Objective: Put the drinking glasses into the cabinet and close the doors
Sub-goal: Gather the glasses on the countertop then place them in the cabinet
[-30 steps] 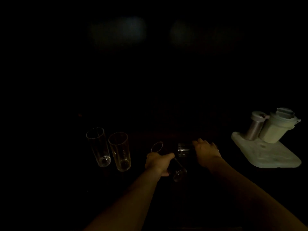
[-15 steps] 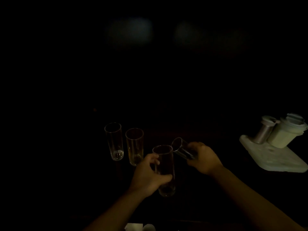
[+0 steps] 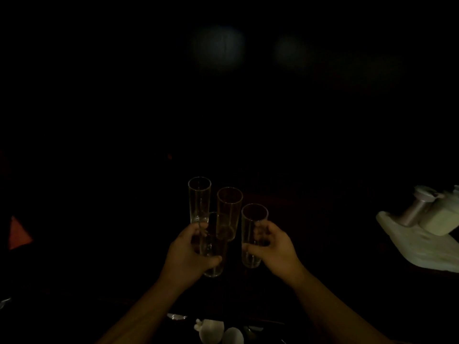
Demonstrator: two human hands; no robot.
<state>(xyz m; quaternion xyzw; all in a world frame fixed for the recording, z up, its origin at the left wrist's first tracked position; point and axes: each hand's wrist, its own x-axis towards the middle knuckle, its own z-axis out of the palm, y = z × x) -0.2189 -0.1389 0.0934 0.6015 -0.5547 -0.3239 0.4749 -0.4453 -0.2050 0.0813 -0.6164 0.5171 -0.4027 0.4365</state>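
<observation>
Four tall clear drinking glasses showed in a very dark scene, and each of the person's hands held one. The left hand (image 3: 188,254) had its fingers (image 3: 211,259) wrapped around the lower part of the left-hand glass (image 3: 214,247), which stood upright with its base below the thumb. The right hand (image 3: 275,247) gripped the right-hand glass (image 3: 253,235) around its middle, fingers curled across the front and thumb at the side, the glass upright with its open rim above the hand. Both held glasses were near each other but apart. Behind them stood two more glasses just beside one another: the far left glass (image 3: 199,199) and the middle glass (image 3: 229,212), both upright; the left-hand glass overlapped the lower parts of these two in the view, so whether it touched them could not be told. The tabletop under them was too dark to make out. Well apart to the right, a pale tray (image 3: 419,247) carried a metal cylinder (image 3: 417,209) with a light cap and a pale green container (image 3: 444,219) beside it. At the bottom edge, between the forearms, lay some small white objects (image 3: 218,331), too dim to identify. The cabinet could not be made out in the darkness.
</observation>
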